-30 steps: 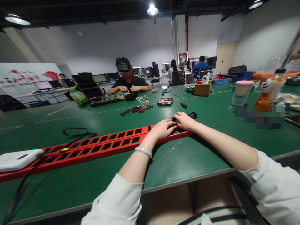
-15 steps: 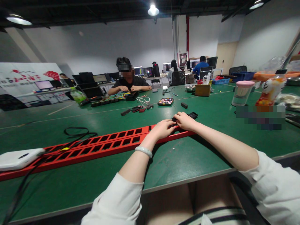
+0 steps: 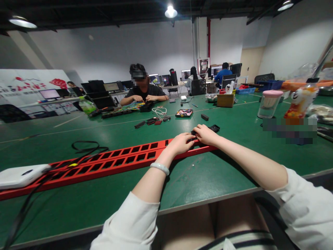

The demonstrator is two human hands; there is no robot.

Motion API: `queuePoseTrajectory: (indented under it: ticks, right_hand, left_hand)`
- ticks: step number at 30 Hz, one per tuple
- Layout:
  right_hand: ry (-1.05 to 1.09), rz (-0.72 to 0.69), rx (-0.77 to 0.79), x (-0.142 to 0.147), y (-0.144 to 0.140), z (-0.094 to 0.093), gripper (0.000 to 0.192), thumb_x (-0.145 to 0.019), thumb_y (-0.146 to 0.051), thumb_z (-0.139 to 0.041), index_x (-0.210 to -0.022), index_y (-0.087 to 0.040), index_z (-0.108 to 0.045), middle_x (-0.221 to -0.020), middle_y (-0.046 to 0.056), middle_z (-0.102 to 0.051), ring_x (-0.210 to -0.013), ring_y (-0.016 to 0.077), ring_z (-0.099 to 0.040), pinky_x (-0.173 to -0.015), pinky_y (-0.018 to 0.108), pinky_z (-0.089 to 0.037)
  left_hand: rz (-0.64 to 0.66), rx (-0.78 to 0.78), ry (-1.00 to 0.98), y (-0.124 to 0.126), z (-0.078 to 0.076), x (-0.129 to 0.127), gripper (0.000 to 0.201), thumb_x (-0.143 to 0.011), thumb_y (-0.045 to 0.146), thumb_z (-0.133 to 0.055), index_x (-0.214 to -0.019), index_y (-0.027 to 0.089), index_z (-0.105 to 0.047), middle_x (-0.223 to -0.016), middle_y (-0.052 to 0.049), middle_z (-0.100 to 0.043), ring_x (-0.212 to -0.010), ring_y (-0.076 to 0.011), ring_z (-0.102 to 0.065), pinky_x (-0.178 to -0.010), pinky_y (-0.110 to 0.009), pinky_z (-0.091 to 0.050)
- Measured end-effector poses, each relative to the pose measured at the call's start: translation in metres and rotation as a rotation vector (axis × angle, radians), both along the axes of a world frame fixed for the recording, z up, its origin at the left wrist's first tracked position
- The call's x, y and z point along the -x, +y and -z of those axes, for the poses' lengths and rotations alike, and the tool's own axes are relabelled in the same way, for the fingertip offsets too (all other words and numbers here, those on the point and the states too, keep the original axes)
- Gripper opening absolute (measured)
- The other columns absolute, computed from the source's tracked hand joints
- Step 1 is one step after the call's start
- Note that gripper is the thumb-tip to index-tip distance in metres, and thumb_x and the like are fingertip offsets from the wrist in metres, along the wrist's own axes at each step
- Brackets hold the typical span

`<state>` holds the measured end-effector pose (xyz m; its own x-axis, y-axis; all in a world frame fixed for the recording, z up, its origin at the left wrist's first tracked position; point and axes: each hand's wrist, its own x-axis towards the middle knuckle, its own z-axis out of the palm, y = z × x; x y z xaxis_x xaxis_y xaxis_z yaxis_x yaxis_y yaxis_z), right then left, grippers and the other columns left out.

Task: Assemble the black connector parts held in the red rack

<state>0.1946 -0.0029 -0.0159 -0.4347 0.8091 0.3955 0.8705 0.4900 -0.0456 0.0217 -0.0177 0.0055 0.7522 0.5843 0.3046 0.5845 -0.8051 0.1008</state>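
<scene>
A long red slotted rack (image 3: 111, 161) lies across the green table (image 3: 203, 177), running from the left edge to the middle. My left hand (image 3: 179, 143) and my right hand (image 3: 206, 134) meet at its right end, fingers curled on a small black part (image 3: 193, 133) that sits on the rack. Most of that part is hidden under my fingers. Another small black piece (image 3: 214, 128) lies just beyond my right hand. A pale bracelet circles my left wrist.
A white box (image 3: 19, 175) with black cables (image 3: 85, 148) rests on the rack's left end. Across the table a person works over coloured wires (image 3: 135, 106). Loose black parts (image 3: 152, 121), a small tray (image 3: 183, 113), a pink-lidded jar (image 3: 268, 103) and a bottle (image 3: 299, 100) stand farther off.
</scene>
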Motion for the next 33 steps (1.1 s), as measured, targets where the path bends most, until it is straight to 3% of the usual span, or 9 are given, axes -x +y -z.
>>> queuePoseTrajectory:
  ticks: [20,26,30,33]
  right_hand:
    - [0.078,0.038,-0.075,0.001,0.007,0.01,0.024,-0.087,-0.028,-0.033,-0.089,-0.012,-0.051,-0.092,0.011,-0.051,-0.085,0.019,-0.044,-0.078,0.031,-0.036]
    - [0.114,0.02,-0.115,0.003,0.005,0.005,0.027,-0.087,-0.03,-0.033,-0.086,-0.012,-0.053,-0.087,0.011,-0.053,-0.085,0.0184,-0.045,-0.079,0.03,-0.036]
    - [0.215,-0.018,-0.134,0.003,-0.001,-0.001,0.025,-0.086,-0.027,-0.034,-0.094,-0.013,-0.053,-0.088,0.009,-0.057,-0.084,0.0175,-0.05,-0.076,0.027,-0.037]
    - [0.283,-0.078,-0.134,0.002,-0.003,-0.002,0.031,-0.084,-0.026,-0.038,-0.111,-0.015,-0.049,-0.094,0.009,-0.06,-0.086,0.0174,-0.053,-0.076,0.026,-0.039]
  left_hand:
    - [-0.008,0.006,-0.002,0.001,0.001,-0.001,0.03,-0.085,0.033,-0.042,-0.109,0.022,-0.057,-0.111,-0.004,-0.057,-0.103,-0.0178,-0.05,-0.092,-0.028,-0.035]
    - [0.004,-0.013,-0.015,0.003,0.004,0.0,0.03,-0.085,0.035,-0.041,-0.105,0.021,-0.059,-0.108,-0.005,-0.058,-0.1,-0.0176,-0.051,-0.089,-0.028,-0.037]
    - [-0.007,-0.014,-0.017,0.004,0.005,0.0,0.03,-0.085,0.033,-0.042,-0.106,0.02,-0.058,-0.107,-0.005,-0.058,-0.099,-0.0178,-0.052,-0.088,-0.028,-0.038]
    - [-0.012,-0.005,-0.007,0.003,0.004,-0.001,0.028,-0.084,0.032,-0.043,-0.103,0.02,-0.059,-0.106,-0.005,-0.058,-0.098,-0.0179,-0.052,-0.088,-0.028,-0.038]
